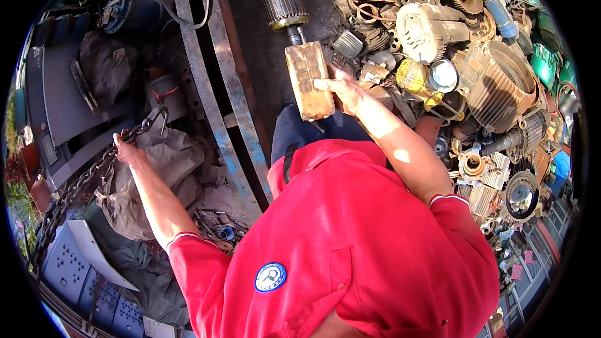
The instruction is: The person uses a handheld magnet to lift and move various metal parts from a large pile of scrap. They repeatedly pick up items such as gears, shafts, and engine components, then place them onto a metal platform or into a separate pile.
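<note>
My right hand (346,90) grips a worn, push-button pendant control box (307,80) in front of my legs, with the thumb on its face. Just beyond the box stands a motor rotor (284,2) with a metal shaft. Out to the left, my left hand (127,149) is closed on a heavy steel chain (96,165) near its hook (163,117). The chain runs down towards the lower left rim of the picture.
Two long rusty steel beams (225,47) run along the left of my legs. Motor housings (500,84) and other scrap parts are heaped on the right. A grey sack (169,155) lies under my left hand, and a blue motor (129,11) is at the upper left.
</note>
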Available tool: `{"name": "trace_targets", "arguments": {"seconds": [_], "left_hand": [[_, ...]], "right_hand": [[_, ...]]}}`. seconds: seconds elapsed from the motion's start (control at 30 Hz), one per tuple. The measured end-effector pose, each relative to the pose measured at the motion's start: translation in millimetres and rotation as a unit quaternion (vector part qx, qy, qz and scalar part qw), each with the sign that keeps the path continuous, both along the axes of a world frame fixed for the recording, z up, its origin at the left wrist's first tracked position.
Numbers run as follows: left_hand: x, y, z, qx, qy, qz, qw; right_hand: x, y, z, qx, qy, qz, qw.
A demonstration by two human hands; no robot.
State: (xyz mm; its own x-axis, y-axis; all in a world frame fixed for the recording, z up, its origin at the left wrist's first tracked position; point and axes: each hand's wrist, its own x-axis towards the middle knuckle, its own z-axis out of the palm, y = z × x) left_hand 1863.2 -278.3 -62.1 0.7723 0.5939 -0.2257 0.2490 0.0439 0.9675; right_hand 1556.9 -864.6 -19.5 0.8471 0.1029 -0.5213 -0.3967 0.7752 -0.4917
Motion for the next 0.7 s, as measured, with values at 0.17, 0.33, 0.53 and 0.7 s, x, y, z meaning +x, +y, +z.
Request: {"name": "trace_targets", "arguments": {"seconds": [0.17, 0.33, 0.53, 0.7], "left_hand": [[51, -22, 8, 0.027, 0.003, 0.038, 0.999], [89, -41, 14, 0.057, -0.001, 0.04, 0.998], [121, -58, 18, 0.017, -0.019, -0.006, 1.0], [121, -85, 34, 0.002, -0.015, -0.064, 0.998]], "right_hand": [[2, 6, -17, -0.01, 0.022, -0.031, 0.999], [-9, 4, -14, 0.017, 0.038, -0.052, 0.998], [-36, 2, -17, -0.012, 0.031, -0.078, 0.996], [-56, 6, -17, -0.046, 0.084, -0.071, 0.993]]}}
